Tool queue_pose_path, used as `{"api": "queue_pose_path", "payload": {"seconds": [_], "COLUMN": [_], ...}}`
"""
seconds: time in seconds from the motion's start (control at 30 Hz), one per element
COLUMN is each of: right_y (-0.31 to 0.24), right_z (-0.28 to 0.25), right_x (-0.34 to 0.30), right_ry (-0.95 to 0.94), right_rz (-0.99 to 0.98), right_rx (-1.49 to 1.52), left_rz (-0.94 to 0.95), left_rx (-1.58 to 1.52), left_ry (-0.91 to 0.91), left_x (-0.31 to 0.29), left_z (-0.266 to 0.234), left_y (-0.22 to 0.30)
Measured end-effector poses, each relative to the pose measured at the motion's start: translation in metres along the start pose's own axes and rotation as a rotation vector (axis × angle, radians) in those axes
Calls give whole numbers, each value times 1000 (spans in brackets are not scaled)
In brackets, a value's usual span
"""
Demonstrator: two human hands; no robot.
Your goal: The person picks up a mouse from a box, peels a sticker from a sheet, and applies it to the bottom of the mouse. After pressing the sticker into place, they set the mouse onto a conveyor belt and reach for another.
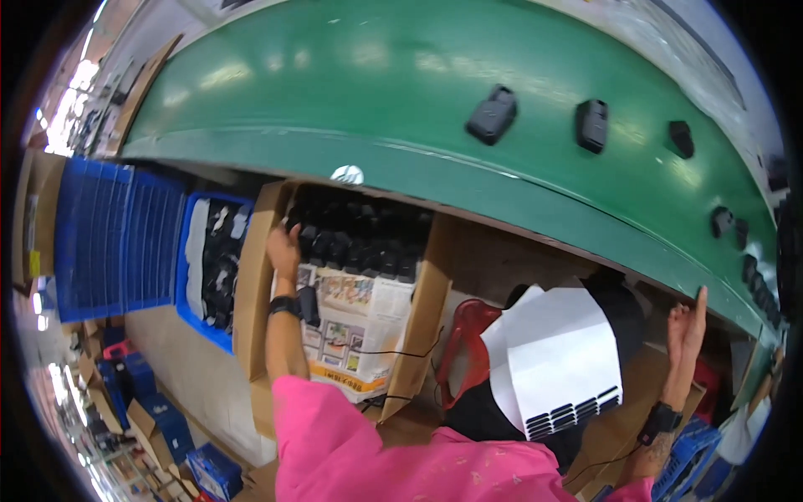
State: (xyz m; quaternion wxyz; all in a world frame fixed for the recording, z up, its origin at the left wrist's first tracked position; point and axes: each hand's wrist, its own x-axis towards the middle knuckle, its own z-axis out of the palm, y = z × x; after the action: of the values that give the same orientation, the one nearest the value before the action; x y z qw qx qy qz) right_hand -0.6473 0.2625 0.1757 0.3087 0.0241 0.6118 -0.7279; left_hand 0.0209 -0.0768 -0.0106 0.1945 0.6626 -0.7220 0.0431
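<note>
My left hand (283, 249) reaches into an open cardboard carton (257, 280), at its left wall beside rows of black plastic parts (355, 251). Its thumb stands apart from the fingers and nothing shows in it; the fingertips are partly hidden. Printed newspaper (368, 305) covers the carton's near part, and one loose black part (309, 306) lies there by my wrist. On the far right, my right hand (686, 330) is raised empty, its index finger stretched toward the bench edge and its other fingers bent. White paper sheets (556, 351) with black strips lie over my lap.
A green workbench (335, 92) spans the far side, bearing several spaced black devices (493, 115). Left of the carton are a blue crate (219, 268) of dark parts and stacked blue crates (117, 238). A red plastic stool (464, 343) stands beside the carton; thin black cables cross its edge.
</note>
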Motion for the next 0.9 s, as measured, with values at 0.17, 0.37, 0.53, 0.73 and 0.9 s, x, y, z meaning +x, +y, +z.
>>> {"api": "queue_pose_path", "payload": {"seconds": [0.17,0.37,0.53,0.73,0.9], "right_y": [0,-13,19,52,66], "right_z": [-1,-17,-8,-42,-46], "right_x": [-9,-13,-102,-191,-184], "right_ry": [45,34,-210,-297,-270], "right_rz": [15,51,-582,-866,-801], "right_rx": [-74,-246,-965,-1206,-1216], "left_rz": [204,650,528,637,232], "left_rx": [-271,-368,4,-482,-1441], "left_ry": [122,269,-40,39,-679], "left_x": [-26,30,129,85,-128], "left_z": [-99,-163,-106,-147,-213], "left_y": [145,380,383,380,426]}}
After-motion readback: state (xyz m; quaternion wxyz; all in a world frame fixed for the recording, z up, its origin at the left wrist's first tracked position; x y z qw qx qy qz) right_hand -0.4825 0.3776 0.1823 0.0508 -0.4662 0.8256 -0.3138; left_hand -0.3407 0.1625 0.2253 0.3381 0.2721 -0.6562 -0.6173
